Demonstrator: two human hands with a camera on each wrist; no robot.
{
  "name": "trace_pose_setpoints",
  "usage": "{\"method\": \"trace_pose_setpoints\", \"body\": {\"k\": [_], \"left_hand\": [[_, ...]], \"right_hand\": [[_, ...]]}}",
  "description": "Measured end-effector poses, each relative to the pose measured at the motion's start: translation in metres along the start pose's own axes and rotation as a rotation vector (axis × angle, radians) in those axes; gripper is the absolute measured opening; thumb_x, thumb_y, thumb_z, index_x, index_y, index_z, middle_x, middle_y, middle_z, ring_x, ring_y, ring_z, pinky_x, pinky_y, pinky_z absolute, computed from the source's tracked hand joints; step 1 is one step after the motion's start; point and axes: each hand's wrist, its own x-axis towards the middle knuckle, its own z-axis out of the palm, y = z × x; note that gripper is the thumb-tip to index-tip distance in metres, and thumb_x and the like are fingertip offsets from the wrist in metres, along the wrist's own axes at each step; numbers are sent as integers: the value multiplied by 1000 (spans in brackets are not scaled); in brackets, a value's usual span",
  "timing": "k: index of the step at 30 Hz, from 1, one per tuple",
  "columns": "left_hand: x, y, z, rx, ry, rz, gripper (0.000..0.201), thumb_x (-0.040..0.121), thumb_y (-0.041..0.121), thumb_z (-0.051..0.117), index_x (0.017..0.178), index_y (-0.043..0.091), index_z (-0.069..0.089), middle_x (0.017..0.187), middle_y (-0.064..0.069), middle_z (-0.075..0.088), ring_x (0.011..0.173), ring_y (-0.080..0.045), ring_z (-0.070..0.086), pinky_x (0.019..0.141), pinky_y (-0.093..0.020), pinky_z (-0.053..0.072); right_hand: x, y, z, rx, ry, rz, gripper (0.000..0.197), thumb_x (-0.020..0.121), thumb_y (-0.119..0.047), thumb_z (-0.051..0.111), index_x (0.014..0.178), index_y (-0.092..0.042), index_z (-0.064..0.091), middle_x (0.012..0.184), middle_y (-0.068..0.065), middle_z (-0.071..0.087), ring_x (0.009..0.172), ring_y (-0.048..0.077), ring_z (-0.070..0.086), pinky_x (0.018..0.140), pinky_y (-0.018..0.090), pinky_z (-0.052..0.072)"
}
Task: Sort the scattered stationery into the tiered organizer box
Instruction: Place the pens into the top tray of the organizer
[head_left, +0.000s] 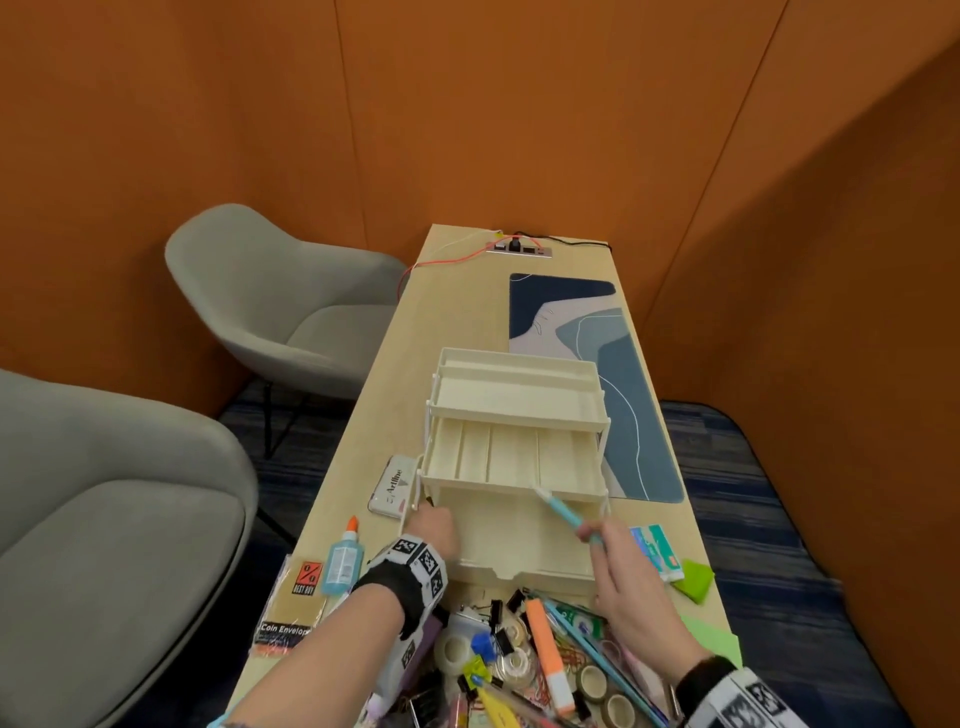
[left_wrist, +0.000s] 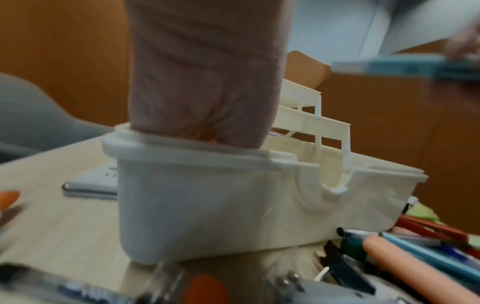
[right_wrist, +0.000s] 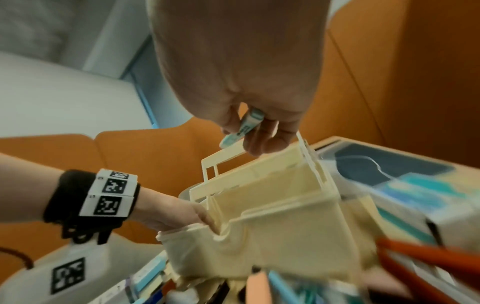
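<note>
The cream tiered organizer box (head_left: 514, 457) stands fanned out mid-table, all its trays showing bare. My left hand (head_left: 432, 522) grips its near left corner, fingers hooked over the bottom tier's rim (left_wrist: 182, 148); the fingertips are hidden inside. My right hand (head_left: 593, 538) pinches a light blue pen (head_left: 563, 512) by its near end. The pen slants up-left, its white tip above the front edge of the middle tray. In the right wrist view the pen (right_wrist: 242, 129) sits between thumb and fingers above the organizer box (right_wrist: 280, 205).
A stationery heap lies at the near edge: orange highlighter (head_left: 550, 654), tape rolls (head_left: 454, 649), binder clips, pens. Left of the box are a glue bottle (head_left: 343, 558), an Artline case (head_left: 392, 486) and coin envelopes (head_left: 291, 608). Right: teal packet (head_left: 654, 551), green notes (head_left: 693, 579), desk mat (head_left: 597, 364).
</note>
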Motion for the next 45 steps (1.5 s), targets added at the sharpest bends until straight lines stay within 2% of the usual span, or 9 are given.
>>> {"method": "trace_pose_setpoints", "body": {"k": [7,12,16,22,27,32,36,39,45], "left_hand": [[0,-5,0,39,51,3,30,95,8,46,123,0,55,123,-14,57,107,-24,61,91,-31,51],[-4,-11,4,-90,140,132,24,98,17,41,103,8,63,103,-7,64,90,-17,64,84,-26,54],[-12,-19,13,-195,86,205,57,100,50,16,65,18,49,67,-5,52,60,-9,51,76,-22,53],[-26,-18,9,-119,153,210,63,99,52,12,66,15,50,79,-4,58,72,-15,57,81,-28,51],[-51,-24,10,-63,348,305,43,101,40,26,102,19,64,101,0,63,98,-16,56,85,-30,45],[-93,-34,32,-242,418,436,36,95,34,36,126,31,54,125,16,52,116,-3,45,102,-24,34],[-125,-38,57,-316,432,489,35,93,30,42,127,31,54,125,15,47,114,-2,45,95,-15,35],[-138,-37,76,-387,309,502,27,97,26,44,118,30,59,112,14,58,100,-5,56,78,-12,39],[-156,-28,94,-398,206,509,27,98,27,42,117,29,60,110,15,60,100,0,55,82,-13,40]], "right_hand": [[131,-21,-49,-229,363,-54,28,96,-12,40,119,-24,49,94,3,52,80,19,50,68,29,42],[204,-26,-57,-441,252,-22,29,92,-2,41,111,-20,52,102,4,65,91,24,54,85,37,35],[240,-23,-43,-524,154,-12,27,90,0,43,105,-21,52,103,2,67,93,23,58,93,39,34],[253,-16,-27,-744,28,17,45,89,-1,38,125,-22,54,128,8,46,121,28,38,99,47,30],[210,-19,-29,-501,160,-100,41,92,-8,41,129,-21,51,126,8,46,121,26,39,102,46,28],[96,-17,-13,-83,117,-247,27,94,-6,43,112,-17,61,102,-3,50,94,7,48,83,16,38],[11,18,14,-111,-131,-111,22,95,-13,45,97,-24,63,95,-13,58,86,-5,50,77,15,38],[-33,58,30,-268,-193,72,18,94,-17,45,100,-23,60,105,-6,60,91,7,56,76,22,42],[-74,102,54,-418,-163,337,31,85,-15,52,116,-18,46,116,3,50,105,21,51,85,30,45]]}}
